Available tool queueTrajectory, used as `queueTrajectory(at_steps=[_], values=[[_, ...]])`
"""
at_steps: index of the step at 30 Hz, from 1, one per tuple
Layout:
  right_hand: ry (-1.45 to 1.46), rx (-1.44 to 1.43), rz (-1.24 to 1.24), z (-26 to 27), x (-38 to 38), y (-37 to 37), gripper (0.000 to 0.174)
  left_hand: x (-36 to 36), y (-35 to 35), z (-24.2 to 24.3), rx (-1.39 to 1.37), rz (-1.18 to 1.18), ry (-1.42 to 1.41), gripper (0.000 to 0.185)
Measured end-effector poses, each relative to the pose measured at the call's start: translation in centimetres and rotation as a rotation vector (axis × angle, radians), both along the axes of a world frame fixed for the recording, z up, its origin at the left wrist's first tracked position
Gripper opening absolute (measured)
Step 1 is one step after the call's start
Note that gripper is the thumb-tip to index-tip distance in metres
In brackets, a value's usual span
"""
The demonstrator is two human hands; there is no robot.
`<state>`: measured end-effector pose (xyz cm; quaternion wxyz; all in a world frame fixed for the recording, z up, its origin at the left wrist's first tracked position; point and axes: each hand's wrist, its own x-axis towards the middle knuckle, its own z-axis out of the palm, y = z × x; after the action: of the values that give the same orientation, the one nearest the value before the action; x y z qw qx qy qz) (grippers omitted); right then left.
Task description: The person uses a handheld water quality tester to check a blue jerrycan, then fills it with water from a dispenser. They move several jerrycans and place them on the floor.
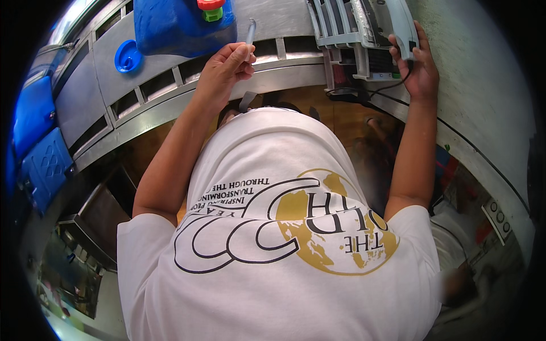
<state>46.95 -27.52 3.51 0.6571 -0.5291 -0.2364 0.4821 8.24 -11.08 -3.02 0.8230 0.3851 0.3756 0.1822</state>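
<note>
My left hand [232, 66] is raised over the front edge of the stainless steel counter [117, 91], pinching a small, slim translucent tube [251, 32] between thumb and fingers. Just beyond it stands a blue plastic jerrycan [183, 27] with a red and green cap [212, 9]. At the upper right, my right hand [413, 59] grips the lower end of a pale grey plastic handle [403, 27] with a black cable coming out of it. The handle is beside a grey slatted appliance [341, 25], whose exact kind I cannot tell.
A round blue lid [128, 56] lies on the counter left of the jerrycan. More blue plastic containers [45, 164] stand at the far left. The cable [473, 147] runs along the pale wall side. Part of another person [448, 238] shows behind at the right.
</note>
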Motion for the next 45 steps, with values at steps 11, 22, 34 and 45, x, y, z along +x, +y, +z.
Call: queueTrajectory(at_steps=[11, 22, 34, 45], values=[[-0.801, -0.244, -0.322, -2.3, 0.4, 3.3, 0.05, 1.3, 0.6, 1.0, -0.027, -0.075, -0.006, 0.03], [-0.852, -0.1, 0.26, -1.9, -22.0, 10.0, 0.039, 1.4, 1.4, 2.1, -0.152, 0.025, -0.03, 0.026], [-1.205, -0.212, 0.258, -1.8, -19.9, 12.0, 0.028, -4.2, 4.3, 6.5, 1.303, 0.221, 0.203, 0.028], [-1.246, -0.123, 0.308, -1.6, -20.6, 13.0, 0.026, -5.0, 7.5, 7.0, 0.911, -0.134, 0.856, 0.015]])
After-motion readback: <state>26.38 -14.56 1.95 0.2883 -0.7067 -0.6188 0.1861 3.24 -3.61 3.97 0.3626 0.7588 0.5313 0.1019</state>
